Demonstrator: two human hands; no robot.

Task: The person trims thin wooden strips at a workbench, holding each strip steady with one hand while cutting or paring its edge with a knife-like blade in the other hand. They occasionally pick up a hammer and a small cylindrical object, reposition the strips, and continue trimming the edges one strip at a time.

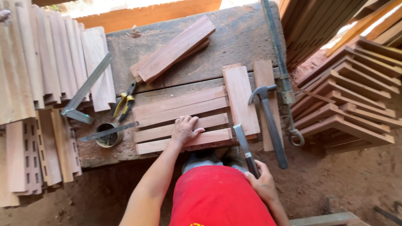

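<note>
Slatted wooden frame point(184, 119) on workbench point(234, 37), pinned flat under open left hand point(184, 130); chisel point(246, 150) gripped in closed right hand point(263, 184), blade near frame's corner. Likely trimming a joint; needs steady pressure, careful aim.

The left hand point(184, 130) lies palm down, fingers spread toward twelve o'clock, arm extended from six. The right hand point(263, 184) is curled closed at four o'clock.

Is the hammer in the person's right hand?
No. The hammer lies on the boards, while the right hand holds a chisel.
</note>
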